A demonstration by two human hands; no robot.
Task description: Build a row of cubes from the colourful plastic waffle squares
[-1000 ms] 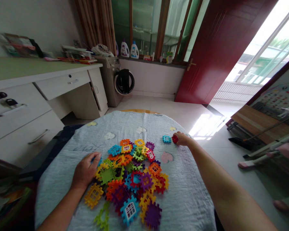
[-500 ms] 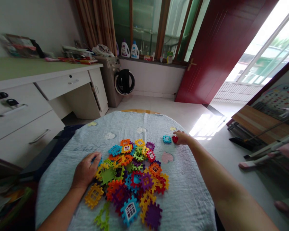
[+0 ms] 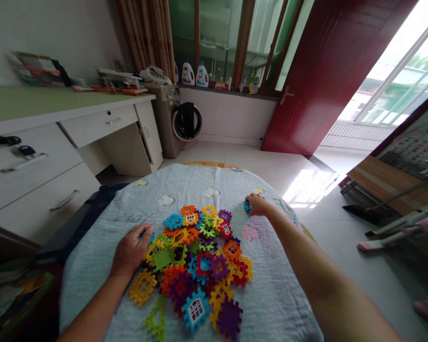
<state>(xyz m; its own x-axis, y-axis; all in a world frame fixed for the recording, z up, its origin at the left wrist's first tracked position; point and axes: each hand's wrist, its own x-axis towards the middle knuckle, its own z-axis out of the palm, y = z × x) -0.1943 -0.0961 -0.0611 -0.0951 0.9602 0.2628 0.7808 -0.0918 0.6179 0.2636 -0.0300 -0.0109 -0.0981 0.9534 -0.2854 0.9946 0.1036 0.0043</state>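
Right grip clamps one blue piece; left grip, beside one heap, I cannot tell. Beyond the cloth-covered tabletop: two white bottles, one washer, one red door.

From here, the left hand, right hand and both forearms look bare, the forearms narrowing toward the wrists.
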